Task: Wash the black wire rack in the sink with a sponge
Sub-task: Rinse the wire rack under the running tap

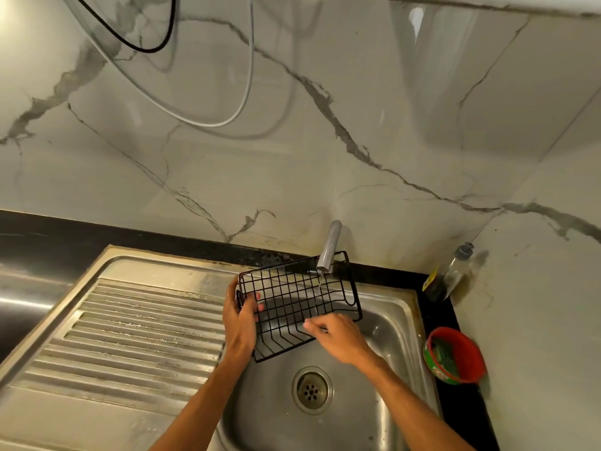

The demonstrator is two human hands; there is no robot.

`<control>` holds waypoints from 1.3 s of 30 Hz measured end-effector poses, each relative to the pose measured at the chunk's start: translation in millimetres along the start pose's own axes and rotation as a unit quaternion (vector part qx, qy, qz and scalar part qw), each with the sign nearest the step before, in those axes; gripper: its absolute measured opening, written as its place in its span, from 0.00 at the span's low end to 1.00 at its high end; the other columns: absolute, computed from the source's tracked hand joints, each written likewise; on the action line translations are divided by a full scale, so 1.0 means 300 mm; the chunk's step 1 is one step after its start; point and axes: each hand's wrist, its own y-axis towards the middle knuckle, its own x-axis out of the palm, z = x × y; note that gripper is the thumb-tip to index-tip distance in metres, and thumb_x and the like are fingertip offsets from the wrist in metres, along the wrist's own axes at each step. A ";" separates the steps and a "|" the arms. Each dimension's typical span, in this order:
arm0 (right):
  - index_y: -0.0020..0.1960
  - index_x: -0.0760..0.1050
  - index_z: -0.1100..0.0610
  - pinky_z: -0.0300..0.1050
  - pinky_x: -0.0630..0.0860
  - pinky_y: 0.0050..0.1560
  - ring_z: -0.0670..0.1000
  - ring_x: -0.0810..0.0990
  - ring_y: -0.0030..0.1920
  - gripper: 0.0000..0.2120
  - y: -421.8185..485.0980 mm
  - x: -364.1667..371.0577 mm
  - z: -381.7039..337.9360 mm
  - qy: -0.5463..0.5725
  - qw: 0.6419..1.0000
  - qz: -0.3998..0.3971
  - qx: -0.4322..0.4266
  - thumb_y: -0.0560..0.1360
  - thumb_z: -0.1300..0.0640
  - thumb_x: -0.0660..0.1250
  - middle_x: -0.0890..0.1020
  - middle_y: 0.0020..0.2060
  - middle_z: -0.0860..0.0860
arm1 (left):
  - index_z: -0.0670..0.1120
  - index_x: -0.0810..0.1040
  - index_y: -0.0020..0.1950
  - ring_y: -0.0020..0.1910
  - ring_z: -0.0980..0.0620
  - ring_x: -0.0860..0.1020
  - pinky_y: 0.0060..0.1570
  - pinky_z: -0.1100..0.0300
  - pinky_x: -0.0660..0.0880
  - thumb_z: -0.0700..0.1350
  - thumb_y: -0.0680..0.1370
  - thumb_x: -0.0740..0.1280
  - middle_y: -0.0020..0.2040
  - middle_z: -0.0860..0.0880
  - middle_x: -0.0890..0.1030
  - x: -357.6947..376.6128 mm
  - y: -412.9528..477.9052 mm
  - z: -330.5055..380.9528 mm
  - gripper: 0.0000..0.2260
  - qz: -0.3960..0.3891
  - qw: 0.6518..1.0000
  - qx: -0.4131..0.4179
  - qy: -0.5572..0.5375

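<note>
My left hand (240,315) grips black wire rack (292,297) left end under running faucet (328,249), over sink (390,327); right hand (340,336) touches front wires, grip unclear.

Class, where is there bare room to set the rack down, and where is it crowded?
Free: ribbed drainboard left of basin; basin floor around the drain. Crowded: under the tap, left hand and right hand on rack; right ledge, tub and bottle.
</note>
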 end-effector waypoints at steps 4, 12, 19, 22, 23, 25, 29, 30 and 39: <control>0.54 0.79 0.45 0.45 0.79 0.58 0.40 0.81 0.53 0.07 -0.049 -0.045 0.043 0.277 0.938 0.201 0.054 0.80 0.52 0.65 0.84 0.51 0.42 | 0.59 0.69 0.75 0.62 0.47 0.79 0.62 0.45 0.78 0.36 0.83 0.60 0.77 0.46 0.69 -0.011 -0.040 0.017 0.24 -0.001 1.000 0.018 0.018; 0.62 0.74 0.53 0.62 0.80 0.54 0.58 0.82 0.55 0.14 -0.098 -0.024 -0.039 0.560 0.793 0.099 0.219 0.78 0.50 0.67 0.82 0.56 0.55 | 0.59 0.63 0.78 0.62 0.53 0.79 0.66 0.45 0.77 0.37 0.78 0.70 0.68 0.49 0.77 -0.009 -0.200 0.001 0.33 -0.055 0.986 0.106 0.117; 0.58 0.78 0.62 0.61 0.78 0.54 0.63 0.83 0.52 0.23 -0.155 -0.008 -0.062 0.651 0.704 -0.020 0.282 0.75 0.44 0.69 0.84 0.53 0.61 | 0.55 0.57 0.81 0.67 0.53 0.70 0.67 0.55 0.63 0.64 0.66 0.75 0.68 0.50 0.72 -0.030 -0.353 -0.118 0.48 -0.126 0.881 0.297 0.348; 0.54 0.80 0.65 0.54 0.82 0.46 0.60 0.86 0.43 0.14 -0.179 0.021 -0.033 0.682 0.668 -0.023 0.298 0.75 0.55 0.69 0.85 0.45 0.61 | 0.55 0.58 0.81 0.68 0.47 0.69 0.66 0.53 0.62 0.68 0.65 0.75 0.69 0.45 0.70 -0.048 -0.412 -0.183 0.50 -0.165 0.821 0.372 0.401; 0.53 0.78 0.65 0.53 0.84 0.42 0.59 0.86 0.40 0.09 -0.184 0.027 -0.020 0.703 0.645 -0.002 0.301 0.76 0.61 0.67 0.85 0.42 0.62 | 0.56 0.58 0.81 0.69 0.47 0.68 0.66 0.51 0.62 0.71 0.66 0.74 0.70 0.45 0.69 -0.055 -0.423 -0.199 0.50 -0.177 0.810 0.382 0.409; 0.52 0.76 0.63 0.49 0.83 0.32 0.56 0.86 0.34 0.06 -0.189 0.026 0.017 0.720 0.623 0.044 0.304 0.79 0.69 0.61 0.85 0.36 0.60 | 0.56 0.57 0.82 0.72 0.50 0.65 0.68 0.50 0.60 0.77 0.65 0.71 0.72 0.47 0.68 -0.077 -0.442 -0.212 0.52 -0.205 0.805 0.379 0.408; 0.57 0.76 0.59 0.47 0.83 0.30 0.55 0.86 0.35 0.12 -0.224 0.045 0.082 0.704 0.644 0.038 0.296 0.80 0.70 0.59 0.86 0.39 0.58 | 0.61 0.56 0.81 0.75 0.58 0.63 0.73 0.54 0.58 0.76 0.72 0.63 0.77 0.58 0.64 -0.113 -0.444 -0.196 0.42 -0.212 0.893 0.241 0.316; 0.57 0.77 0.58 0.46 0.83 0.31 0.54 0.86 0.35 0.13 -0.235 0.052 0.097 0.706 0.640 0.035 0.300 0.79 0.69 0.59 0.86 0.39 0.57 | 0.64 0.56 0.80 0.75 0.58 0.64 0.74 0.51 0.59 0.76 0.72 0.61 0.77 0.57 0.65 -0.111 -0.433 -0.191 0.39 -0.177 0.934 0.168 0.260; 0.65 0.76 0.62 0.48 0.82 0.29 0.55 0.84 0.31 0.21 -0.254 0.099 0.175 0.761 0.588 0.010 0.272 0.74 0.72 0.61 0.84 0.39 0.60 | 0.48 0.74 0.72 0.55 0.43 0.85 0.60 0.43 0.80 0.66 0.69 0.74 0.59 0.42 0.85 -0.100 -0.230 -0.107 0.37 -0.222 0.900 -0.376 0.010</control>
